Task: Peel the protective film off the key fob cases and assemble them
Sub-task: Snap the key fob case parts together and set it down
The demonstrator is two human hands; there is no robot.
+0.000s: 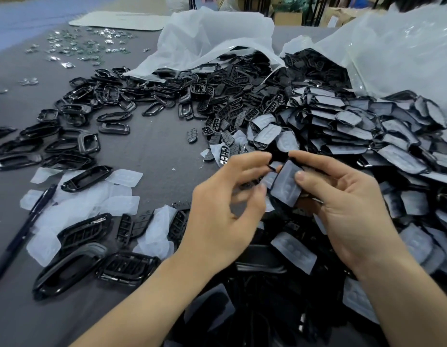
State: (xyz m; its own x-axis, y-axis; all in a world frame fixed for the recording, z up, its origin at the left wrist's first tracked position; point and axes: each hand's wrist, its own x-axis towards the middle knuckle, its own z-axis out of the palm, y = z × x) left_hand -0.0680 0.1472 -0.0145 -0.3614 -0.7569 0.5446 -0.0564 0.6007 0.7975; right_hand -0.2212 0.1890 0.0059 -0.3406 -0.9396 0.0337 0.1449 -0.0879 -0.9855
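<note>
Our right hand [342,204] pinches the filmed case [286,189] mid-frame; our left hand [225,204], its grip too blurred to tell, should peel slowly from one corner.

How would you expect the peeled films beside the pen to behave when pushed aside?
The peeled films look thin and translucent, so probably floppy and very light. They overlap loosely near the pen, so a push would likely scatter them.

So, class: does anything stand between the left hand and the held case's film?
Nothing visible does. The right hand holds the case with its film exposed, and the left hand is right beside it; only the right thumb covers one edge.
</note>
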